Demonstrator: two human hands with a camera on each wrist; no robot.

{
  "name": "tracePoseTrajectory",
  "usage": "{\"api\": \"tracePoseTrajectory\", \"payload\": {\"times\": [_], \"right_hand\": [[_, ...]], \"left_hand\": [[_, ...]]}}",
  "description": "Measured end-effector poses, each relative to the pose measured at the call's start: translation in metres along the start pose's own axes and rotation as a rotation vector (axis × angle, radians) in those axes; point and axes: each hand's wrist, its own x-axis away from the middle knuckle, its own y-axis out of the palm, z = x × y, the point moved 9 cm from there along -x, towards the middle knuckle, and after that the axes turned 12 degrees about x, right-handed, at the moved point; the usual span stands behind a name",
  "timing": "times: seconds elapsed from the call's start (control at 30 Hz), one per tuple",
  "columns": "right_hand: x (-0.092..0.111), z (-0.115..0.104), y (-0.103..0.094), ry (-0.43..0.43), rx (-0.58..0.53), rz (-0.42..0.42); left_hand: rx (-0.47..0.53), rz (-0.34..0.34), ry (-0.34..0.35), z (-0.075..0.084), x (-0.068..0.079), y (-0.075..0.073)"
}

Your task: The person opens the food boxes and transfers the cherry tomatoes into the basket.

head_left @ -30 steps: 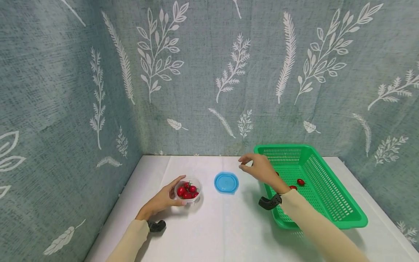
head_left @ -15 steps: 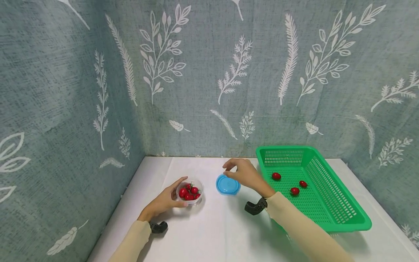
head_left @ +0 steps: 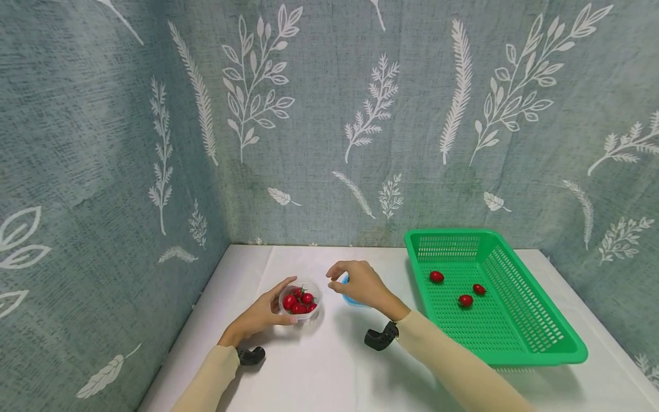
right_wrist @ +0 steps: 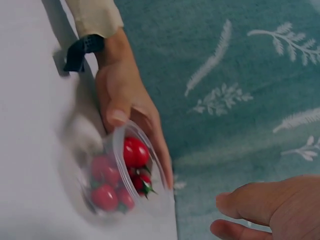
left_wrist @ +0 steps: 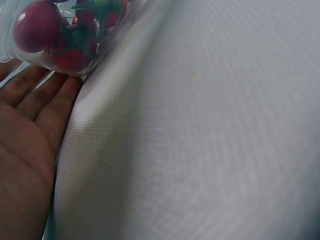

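A small clear plastic tub [head_left: 309,283] stands on the left half of the table, filled with several red cherry tomatoes [head_left: 289,301] with green stems. My left hand [head_left: 257,316] grips it from the left, thumb on the near side and fingers round the far side. The right wrist view shows that thumb at the tub's rim. To the right of the tub, my right hand [head_left: 362,284] hovers with loosely bent fingers. A gap shows between its thumb and forefinger [right_wrist: 245,200], with nothing visible in it. Beneath that hand lies a blue lid [head_left: 353,301], mostly hidden.
At the right sits a green slotted basket [head_left: 535,320], with three loose tomatoes [head_left: 465,301] on its floor. A white cloth [head_left: 309,372] covers the table. Patterned grey-green fabric walls [head_left: 319,126] close off the back and sides.
My right hand has moved left from the basket's left rim, past the blue lid toward the tub, uncovering tomatoes in the basket and covering most of the lid. The left hand keeps its hold.
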Motion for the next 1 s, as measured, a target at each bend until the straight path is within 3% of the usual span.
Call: {"api": "tracePoseTrajectory", "payload": {"times": [0.37, 0.5, 1.0], "right_hand": [[-0.008, -0.024, 0.035, -0.057, -0.044, -0.078], [-0.011, -0.028, 0.045, -0.067, -0.060, -0.086], [-0.017, -0.028, 0.084, -0.040, 0.037, -0.175]], "left_hand": [[0.006, -0.050, 0.030, 0.000, -0.004, 0.003], [-0.004, -0.037, 0.019, -0.001, -0.005, 0.002], [-0.004, -0.031, 0.009, -0.001, 0.000, 0.001]]}}
